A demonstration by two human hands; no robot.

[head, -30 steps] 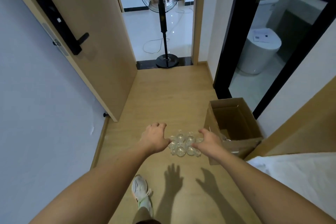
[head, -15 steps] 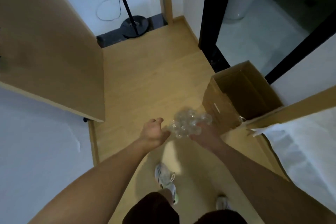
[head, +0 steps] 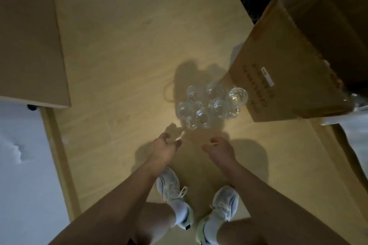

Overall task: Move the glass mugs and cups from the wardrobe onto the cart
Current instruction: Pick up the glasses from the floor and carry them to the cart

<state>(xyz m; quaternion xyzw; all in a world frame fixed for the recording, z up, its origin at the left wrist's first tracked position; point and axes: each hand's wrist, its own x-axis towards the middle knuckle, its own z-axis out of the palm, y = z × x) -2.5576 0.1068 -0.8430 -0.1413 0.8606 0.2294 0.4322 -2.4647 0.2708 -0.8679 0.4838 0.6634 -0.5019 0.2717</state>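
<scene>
Both hands have released the glass mugs (head: 212, 105), now clustered on the floor beside the cardboard box (head: 278, 77); left hand (head: 164, 149) and right hand (head: 219, 150) hover loosely curled, empty, risking knocking touching glasses together.

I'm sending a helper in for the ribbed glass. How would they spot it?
Find the cardboard box on the wooden floor. A cluster of glasses stands at its near corner. The ribbed glass is the one closest to the box, with fluted walls.
</scene>
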